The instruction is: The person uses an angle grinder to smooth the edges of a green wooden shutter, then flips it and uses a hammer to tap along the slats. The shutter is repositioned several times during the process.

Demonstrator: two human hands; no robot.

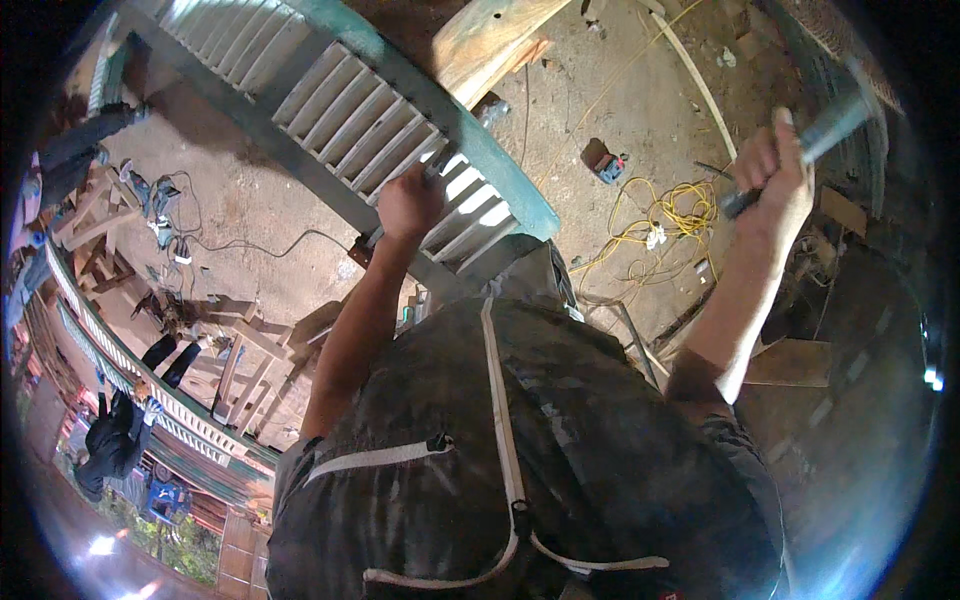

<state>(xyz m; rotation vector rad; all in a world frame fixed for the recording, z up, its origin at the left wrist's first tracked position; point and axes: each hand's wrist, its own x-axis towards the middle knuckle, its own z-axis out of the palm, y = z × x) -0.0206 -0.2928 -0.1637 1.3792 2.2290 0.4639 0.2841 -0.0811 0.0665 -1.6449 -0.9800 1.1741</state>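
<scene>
A long louvered wooden panel (362,110) with a worn green frame slants from the upper left to the middle. My left hand (410,205) is closed over its slats near the lower right end. From that fist sticks out a slim, dark chisel-like tool (436,166); most of it is hidden by the fingers. Out to the right, my right hand (772,178) is raised, wrapped round the handle of what looks like a hammer (832,128). Its dark grip end shows below the fist, and its far end is blurred by motion.
Yellow cord (665,218) lies coiled on the dusty floor, near a small red-and-blue tool (606,162). A pale plank (495,45) lies beyond the panel. Wooden trestles (245,375) and a corded power tool (160,205) stand left. Another person in dark clothes (112,435) is at far left.
</scene>
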